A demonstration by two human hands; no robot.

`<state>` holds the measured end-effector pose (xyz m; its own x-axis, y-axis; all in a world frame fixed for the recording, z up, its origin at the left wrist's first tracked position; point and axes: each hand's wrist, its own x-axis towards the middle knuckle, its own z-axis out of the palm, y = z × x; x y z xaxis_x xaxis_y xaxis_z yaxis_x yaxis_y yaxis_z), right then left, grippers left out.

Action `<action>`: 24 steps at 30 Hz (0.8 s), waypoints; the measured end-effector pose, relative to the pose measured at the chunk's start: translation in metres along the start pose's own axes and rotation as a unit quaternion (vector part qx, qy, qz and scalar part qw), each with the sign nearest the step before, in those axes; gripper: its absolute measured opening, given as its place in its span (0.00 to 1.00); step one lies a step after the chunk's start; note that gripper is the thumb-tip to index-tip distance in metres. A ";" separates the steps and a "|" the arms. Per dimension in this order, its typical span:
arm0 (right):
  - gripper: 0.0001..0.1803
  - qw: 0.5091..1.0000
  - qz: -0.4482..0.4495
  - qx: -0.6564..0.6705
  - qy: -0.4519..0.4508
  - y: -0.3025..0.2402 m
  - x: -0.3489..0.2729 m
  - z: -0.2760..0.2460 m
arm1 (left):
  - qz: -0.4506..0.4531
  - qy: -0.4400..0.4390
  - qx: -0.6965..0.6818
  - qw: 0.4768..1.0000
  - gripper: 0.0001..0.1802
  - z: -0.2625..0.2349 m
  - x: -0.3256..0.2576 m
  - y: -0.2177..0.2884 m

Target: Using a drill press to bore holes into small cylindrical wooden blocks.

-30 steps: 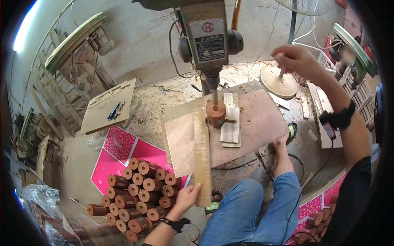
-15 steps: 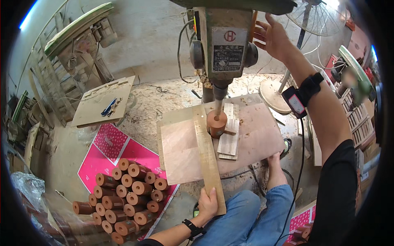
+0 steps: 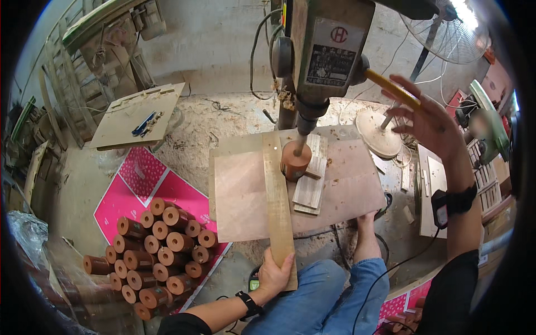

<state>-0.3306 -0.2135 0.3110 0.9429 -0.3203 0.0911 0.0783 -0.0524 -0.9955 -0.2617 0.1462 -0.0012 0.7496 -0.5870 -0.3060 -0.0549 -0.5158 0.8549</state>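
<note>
My left hand is closed around the near end of a long flat wooden strip, which runs across the work board. Beside the strip's far end a brown cylinder stands upright under the drill press. The drill bit meets the cylinder's top; how deep it sits is hidden. Several wooden blocks lie against the cylinder's right side. My right hand is up on the right, fingers spread, at the end of the press's yellow lever; the fingers are not wrapped around it.
Brown cylinders with centre holes are piled on a pink sheet at left. A board with a blue tool stands behind them. A fan is at back right. A black cable trails from my right wrist.
My right hand has come down and to the right from beside the drill head, and the yellow lever now shows by it. My left hand keeps its hold on the wooden strip.
</note>
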 end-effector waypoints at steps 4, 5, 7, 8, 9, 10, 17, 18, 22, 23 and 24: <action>0.37 0.982 0.126 -0.133 0.037 0.023 -0.004 -0.001 | -0.008 -0.005 0.017 1.000 0.37 -0.002 0.000 0.005; 0.35 0.971 0.096 -0.217 0.008 0.032 -0.001 -0.002 | -0.007 -0.011 0.023 1.000 0.37 -0.002 0.001 0.005; 0.29 0.939 0.212 -0.269 0.013 0.053 0.015 -0.008 | -0.003 -0.002 0.024 1.000 0.37 -0.002 0.001 0.006; 0.29 0.947 0.199 -0.254 -0.002 0.067 0.027 -0.010 | 0.005 -0.008 0.026 1.000 0.38 -0.002 0.001 0.006; 0.23 0.921 0.186 -0.341 0.023 0.082 0.042 -0.012 | 0.003 0.000 0.027 1.000 0.38 -0.002 0.000 0.005; 0.18 0.883 0.185 -0.428 0.057 0.095 0.057 -0.014 | 0.001 0.001 0.037 0.999 0.36 -0.002 0.001 0.005; 0.20 0.969 0.071 -0.162 0.170 0.094 0.165 -0.053 | -0.013 -0.014 0.064 0.998 0.36 -0.005 0.002 0.010; 0.22 0.983 -0.016 -0.010 0.183 0.087 0.172 -0.055 | -0.022 -0.024 0.072 0.997 0.37 -0.006 0.001 0.011; 0.29 0.972 -0.110 0.070 0.195 0.049 0.193 -0.057 | -0.009 -0.021 0.067 0.997 0.37 -0.007 0.002 0.012; 0.33 0.969 -0.144 0.089 0.179 0.039 0.189 -0.058 | -0.007 -0.022 0.068 0.997 0.37 -0.007 0.002 0.011; 0.38 0.965 -0.176 0.109 0.163 0.028 0.183 -0.059 | -0.007 -0.031 0.071 0.997 0.37 -0.006 0.000 0.009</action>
<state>-0.1752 -0.3295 0.3010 0.6961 -0.6011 0.3926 0.4755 -0.0238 -0.8794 -0.2579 0.1454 0.0088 0.7096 -0.6136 -0.3465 -0.1407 -0.6051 0.7836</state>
